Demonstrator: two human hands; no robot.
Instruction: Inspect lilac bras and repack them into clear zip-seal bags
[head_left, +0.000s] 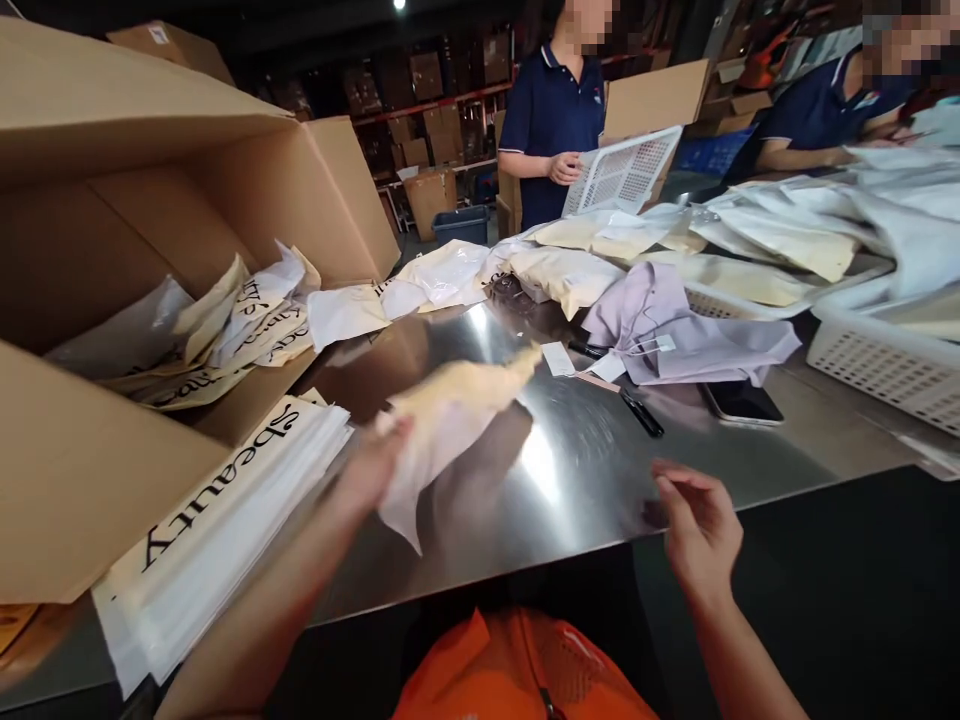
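Observation:
My left hand (379,460) is closed on the near end of a cream and white mailing bag (450,405), which is blurred by motion above the steel table (585,510). My right hand (701,525) hovers by the table's front edge, its fingers loosely bent and nothing visible in them. Beyond it lie a black pen-like tool (641,413), a phone (742,403) and a folded lilac garment (675,325) with white tags (557,359). To the left of my left hand rests a stack of printed mailing bags (225,520).
A large cardboard box (337,200) on the left holds several filled bags (262,315). More bags (442,270) line the table's far side. White baskets (885,365) heaped with bags stand at right. One person (551,130) holds a white basket (630,170); another person (810,115) leans in at far right.

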